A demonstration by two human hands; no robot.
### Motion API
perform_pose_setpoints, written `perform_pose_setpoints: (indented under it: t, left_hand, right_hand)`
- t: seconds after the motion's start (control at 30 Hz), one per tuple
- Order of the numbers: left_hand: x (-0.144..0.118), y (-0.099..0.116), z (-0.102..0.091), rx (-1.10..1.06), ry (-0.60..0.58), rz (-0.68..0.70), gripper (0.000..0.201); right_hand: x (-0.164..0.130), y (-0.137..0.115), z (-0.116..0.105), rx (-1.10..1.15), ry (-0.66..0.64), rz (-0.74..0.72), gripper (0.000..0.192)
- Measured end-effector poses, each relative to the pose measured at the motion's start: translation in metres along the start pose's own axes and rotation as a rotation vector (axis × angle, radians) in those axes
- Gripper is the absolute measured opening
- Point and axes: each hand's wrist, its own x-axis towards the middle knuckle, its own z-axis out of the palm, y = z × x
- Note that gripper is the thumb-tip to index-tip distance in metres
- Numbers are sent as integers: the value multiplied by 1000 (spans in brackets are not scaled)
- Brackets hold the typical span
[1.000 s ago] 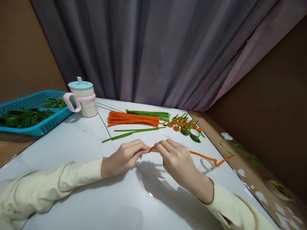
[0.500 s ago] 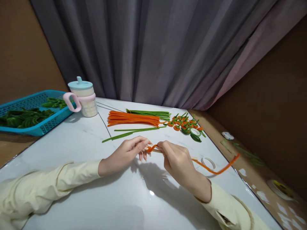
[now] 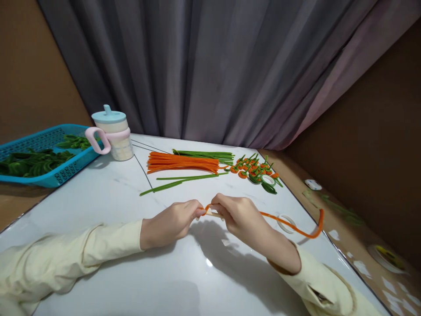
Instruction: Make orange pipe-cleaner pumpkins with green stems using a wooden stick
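Observation:
My left hand [image 3: 176,219] and my right hand [image 3: 239,214] meet over the white table [image 3: 108,197]. Between the fingertips is a thin wooden stick [image 3: 213,214] with an orange pipe cleaner [image 3: 296,228] wound on its tip. My left hand pinches the stick's left end and the orange coil. My right hand grips the stick and the pipe cleaner, whose long tail runs right past a tape ring [image 3: 285,223] and curls up at the table edge.
Bundles of orange pipe cleaners [image 3: 182,163] and green pipe cleaners [image 3: 204,155] lie at the back, beside several small orange-and-green finished pieces [image 3: 255,169]. A pink-handled lidded cup [image 3: 113,134] and a blue basket [image 3: 42,153] of green leaves stand at the left. A curtain hangs behind.
The orange tail has swung round, its far end now curling upward at the table's right edge. Both hands turned slightly while staying together at the stick.

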Motion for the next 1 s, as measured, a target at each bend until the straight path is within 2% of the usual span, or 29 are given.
perform_pose_setpoints:
  t: [0.13,0.27,0.4,0.5,0.67,0.83,1.0]
  left_hand:
    - [-3,-3,-1,40,13,176,20]
    - [-3,-2,-2,7,25,279,23]
    - [-1,-3,-5,50,68,379,26]
    - [-1,-5,-7,117,30,473,25]
    - [-2,-8,-8,143,-12,533,23]
    - [-1,-9,-9,106,49,585,29]
    - [-2,-8,-7,41,94,584,32]
  right_hand:
    - [9,2,-14,306,-219,-3,18]
    - [13,2,-17,522,-310,-3,20]
    - [12,3,-12,777,-428,131,23]
    - [10,4,-8,959,-536,255,34]
    - [9,6,-2,1089,-582,333,42]
    - [10,8,2,1119,-550,398,42]
    - [13,16,1,1109,-579,301,37]
